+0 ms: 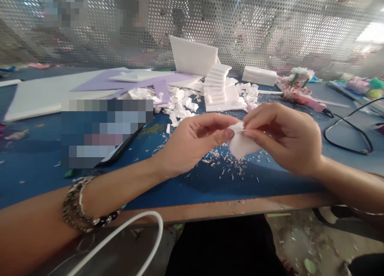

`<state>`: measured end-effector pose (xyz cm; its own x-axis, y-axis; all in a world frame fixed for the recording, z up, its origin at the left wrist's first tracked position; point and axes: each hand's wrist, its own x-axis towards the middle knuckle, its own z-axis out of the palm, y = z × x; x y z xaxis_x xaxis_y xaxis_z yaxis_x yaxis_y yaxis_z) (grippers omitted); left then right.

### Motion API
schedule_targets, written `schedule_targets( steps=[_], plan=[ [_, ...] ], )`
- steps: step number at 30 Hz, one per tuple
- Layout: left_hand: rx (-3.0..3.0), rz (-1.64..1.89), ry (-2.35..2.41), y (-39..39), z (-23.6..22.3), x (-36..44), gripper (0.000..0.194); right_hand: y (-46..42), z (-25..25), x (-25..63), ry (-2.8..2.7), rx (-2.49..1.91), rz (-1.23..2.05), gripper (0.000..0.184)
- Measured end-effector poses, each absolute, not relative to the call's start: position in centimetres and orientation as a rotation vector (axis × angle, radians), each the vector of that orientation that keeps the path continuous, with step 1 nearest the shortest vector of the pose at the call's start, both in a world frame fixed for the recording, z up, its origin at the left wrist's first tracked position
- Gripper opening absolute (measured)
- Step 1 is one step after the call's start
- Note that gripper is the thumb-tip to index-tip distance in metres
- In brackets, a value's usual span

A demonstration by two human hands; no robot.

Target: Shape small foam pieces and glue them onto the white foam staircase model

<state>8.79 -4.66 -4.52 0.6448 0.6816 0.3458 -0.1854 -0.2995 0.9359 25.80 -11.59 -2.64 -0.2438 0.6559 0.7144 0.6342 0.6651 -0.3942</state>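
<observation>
Between my two hands is a small, thin white foam piece [242,145], held above the blue table. My left hand [195,142] pinches its left upper edge between thumb and fingers. From the other side, my right hand [282,136] grips the same edge with thumb and forefinger. The lower part of the piece hangs free and looks slightly curved. Small white shavings [216,158] lie scattered on the table beneath it. Just behind my hands stands a stepped stack of white foam strips [216,86], with torn white scraps [180,104] to its left.
A phone [120,148] with a blurred screen lies at the left. White and purple foam sheets [102,82] spread behind it. To the right are a pink-handled tool [312,103] and its black cable [345,148]. A white cable [159,228] loops by the front edge; a perforated metal screen [270,28] stands behind.
</observation>
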Motion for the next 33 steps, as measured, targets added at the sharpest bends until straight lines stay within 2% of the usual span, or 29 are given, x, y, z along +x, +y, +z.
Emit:
schedule_targets(
  steps=[3,9,14,19,26,33],
  plan=[
    [1.589,0.865,0.359,-4.68,-4.54,8.78,0.020,-11.56,-2.89,25.71,-1.875,-0.973,0.175,0.005],
    [1.525,0.798,0.327,-4.65,-4.28,8.63,0.007,-11.46,-3.05,25.82,-1.866,-0.932,0.368,0.004],
    [1.837,0.987,0.450,-4.93,-4.21,8.59,0.006,-11.26,-2.97,25.92,-1.900,-0.969,0.295,0.004],
    [2.010,1.146,0.353,-5.18,-4.38,8.59,0.007,-11.18,-2.97,25.91,-1.898,-0.990,0.245,0.006],
    [2.231,1.087,0.206,-4.52,-4.08,8.18,0.010,-11.44,-2.91,25.90,-1.923,-0.981,0.166,0.011],
    [2.018,0.991,0.361,-4.60,-3.98,8.41,0.006,-11.30,-2.96,25.96,-1.913,-0.948,0.194,0.013]
  ],
)
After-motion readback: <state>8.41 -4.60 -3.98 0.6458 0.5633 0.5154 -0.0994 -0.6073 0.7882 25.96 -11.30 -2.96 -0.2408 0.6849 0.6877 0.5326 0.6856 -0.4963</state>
